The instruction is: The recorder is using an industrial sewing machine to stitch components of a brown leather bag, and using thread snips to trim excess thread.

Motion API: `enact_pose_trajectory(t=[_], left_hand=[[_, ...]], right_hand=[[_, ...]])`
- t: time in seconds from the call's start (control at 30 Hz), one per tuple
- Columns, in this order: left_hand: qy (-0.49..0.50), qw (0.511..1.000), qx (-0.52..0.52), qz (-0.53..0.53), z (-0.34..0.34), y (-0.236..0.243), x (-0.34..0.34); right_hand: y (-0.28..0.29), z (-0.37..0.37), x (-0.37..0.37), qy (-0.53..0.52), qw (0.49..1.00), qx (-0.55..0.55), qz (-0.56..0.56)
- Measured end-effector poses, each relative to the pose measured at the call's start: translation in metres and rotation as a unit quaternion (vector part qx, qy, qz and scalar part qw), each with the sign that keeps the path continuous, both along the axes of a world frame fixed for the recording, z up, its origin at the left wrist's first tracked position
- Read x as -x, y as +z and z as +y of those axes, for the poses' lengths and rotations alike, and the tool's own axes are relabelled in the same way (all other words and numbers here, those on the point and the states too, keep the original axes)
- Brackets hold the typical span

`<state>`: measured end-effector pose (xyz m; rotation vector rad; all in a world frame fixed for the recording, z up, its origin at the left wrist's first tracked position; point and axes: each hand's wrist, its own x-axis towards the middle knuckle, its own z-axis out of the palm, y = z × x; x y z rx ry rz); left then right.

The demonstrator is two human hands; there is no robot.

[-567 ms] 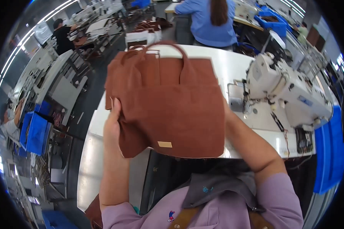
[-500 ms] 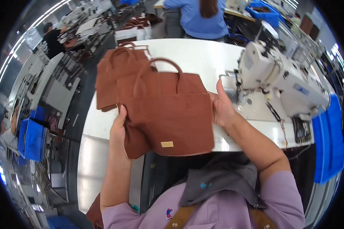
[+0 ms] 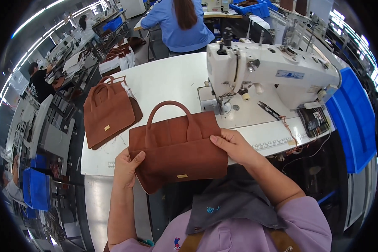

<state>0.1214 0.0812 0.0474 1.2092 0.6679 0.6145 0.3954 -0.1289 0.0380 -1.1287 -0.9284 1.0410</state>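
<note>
I hold a brown bag panel with a rolled handle [image 3: 176, 159] over the front edge of the white sewing table [image 3: 164, 75], gold plate at its lower middle. My left hand [image 3: 128, 166] grips its left side, thumb on the front. My right hand [image 3: 231, 147] pinches its right upper part, thumb on the front. Another brown bag piece with handles and a gold plate [image 3: 107, 113] lies on the table at the left. At the right stands a white sewing machine [image 3: 264, 73].
Black scissors [image 3: 268, 110] and a dark case [image 3: 313, 122] lie beside the machine. A blue plastic bin [image 3: 353, 122] is at the far right. Stacked pieces [image 3: 117, 59] sit beyond the table. A co-worker in blue [image 3: 174, 27] is ahead, others at benches on the left.
The held bag has come down and tilted back, with my right hand's thumb now over its front. The second bag, earlier behind it, shows apart at the left. The view has shifted.
</note>
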Motion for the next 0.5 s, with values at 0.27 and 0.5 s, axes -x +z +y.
enact_pose_trajectory(t=[0.27,0.5], left_hand=[[0.033,0.993,-0.039,-0.103,-0.058,0.001,-0.021],[0.01,0.993,-0.062,-0.096,-0.091,0.0,-0.024]], right_hand=[[0.019,-0.057,-0.004,-0.074,0.994,-0.056,-0.054],[0.004,-0.092,-0.009,-0.18,0.959,-0.087,-0.2]])
